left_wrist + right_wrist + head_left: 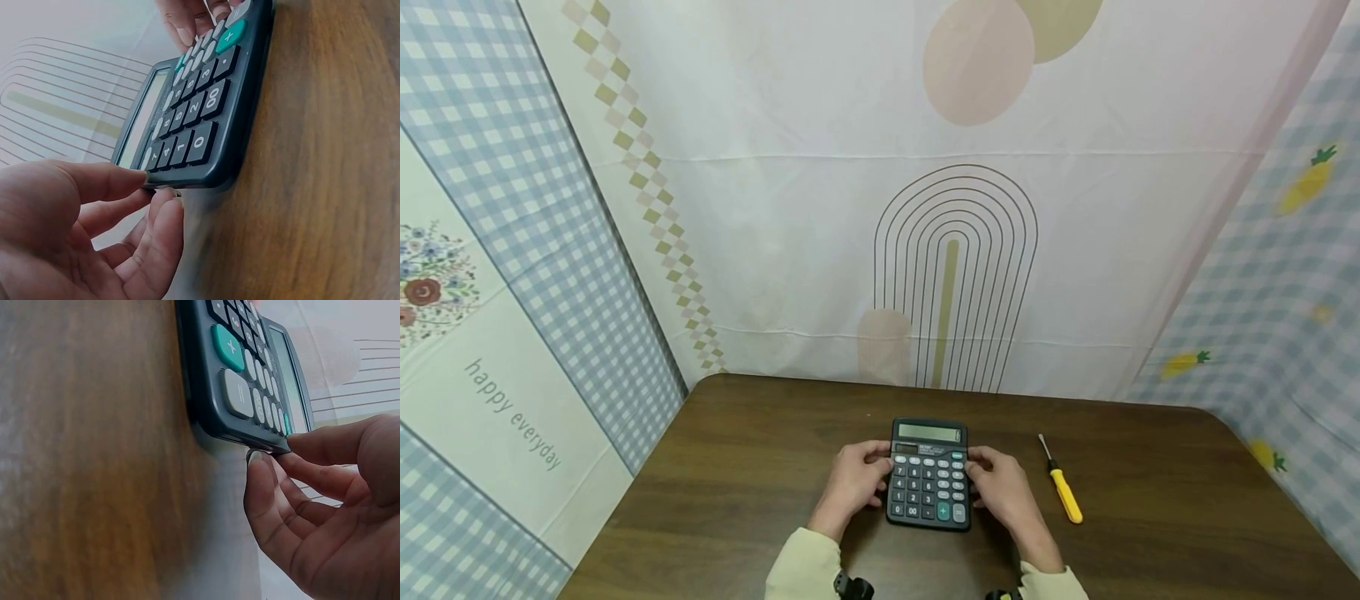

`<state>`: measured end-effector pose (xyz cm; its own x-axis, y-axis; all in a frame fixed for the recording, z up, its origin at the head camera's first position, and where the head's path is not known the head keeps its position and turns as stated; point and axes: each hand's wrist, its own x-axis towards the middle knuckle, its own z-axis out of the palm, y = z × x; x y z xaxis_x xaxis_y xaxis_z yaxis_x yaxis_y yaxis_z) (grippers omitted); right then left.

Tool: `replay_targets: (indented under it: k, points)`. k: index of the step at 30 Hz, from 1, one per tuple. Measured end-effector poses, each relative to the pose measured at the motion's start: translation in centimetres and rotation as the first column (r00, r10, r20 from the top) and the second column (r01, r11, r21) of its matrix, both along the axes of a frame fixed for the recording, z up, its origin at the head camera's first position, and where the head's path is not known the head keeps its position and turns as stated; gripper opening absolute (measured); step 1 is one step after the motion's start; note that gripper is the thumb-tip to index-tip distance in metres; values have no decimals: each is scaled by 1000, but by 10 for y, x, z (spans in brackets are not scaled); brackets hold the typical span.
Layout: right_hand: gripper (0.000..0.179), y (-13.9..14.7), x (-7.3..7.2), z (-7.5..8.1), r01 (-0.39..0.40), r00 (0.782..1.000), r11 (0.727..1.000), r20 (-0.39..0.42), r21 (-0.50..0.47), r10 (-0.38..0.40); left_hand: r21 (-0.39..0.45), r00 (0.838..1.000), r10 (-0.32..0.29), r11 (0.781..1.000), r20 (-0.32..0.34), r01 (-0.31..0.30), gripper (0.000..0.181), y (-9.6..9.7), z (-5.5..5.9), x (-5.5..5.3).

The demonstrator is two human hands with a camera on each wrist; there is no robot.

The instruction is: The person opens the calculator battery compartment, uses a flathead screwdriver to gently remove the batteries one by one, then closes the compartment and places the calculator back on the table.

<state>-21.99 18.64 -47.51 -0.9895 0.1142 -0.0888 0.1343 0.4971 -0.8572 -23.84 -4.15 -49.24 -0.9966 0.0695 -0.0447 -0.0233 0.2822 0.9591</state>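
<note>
A dark calculator (928, 493) with a grey display and green plus key faces up, close over the brown wooden table, its display end away from me. My left hand (852, 482) pinches its left edge, the thumb (112, 181) on the top rim and curled fingers along the side and below. On the opposite edge my right hand (1004, 485) pinches it the same way, thumb (328, 444) near the display end and fingertips (259, 481) at the underside. The display's digits are too small to read.
To the right of my right hand lies a screwdriver (1066, 496) with a yellow handle, its metal tip pointing away. A white patterned cloth (775, 250) hangs behind the table (737, 500). Blue checked cloths hang at both sides.
</note>
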Motion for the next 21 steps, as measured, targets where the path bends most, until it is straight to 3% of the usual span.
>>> replay_targets:
  k: [16,21]
  points:
    - [32,2,0,5,-12,999,1000,-31,-16,12,-5,999,35,999,3,-35,33,-1,6,1]
    - [35,2,1,6,-5,999,999,-34,-34,4,31,999,49,998,9,-49,33,-1,8,0]
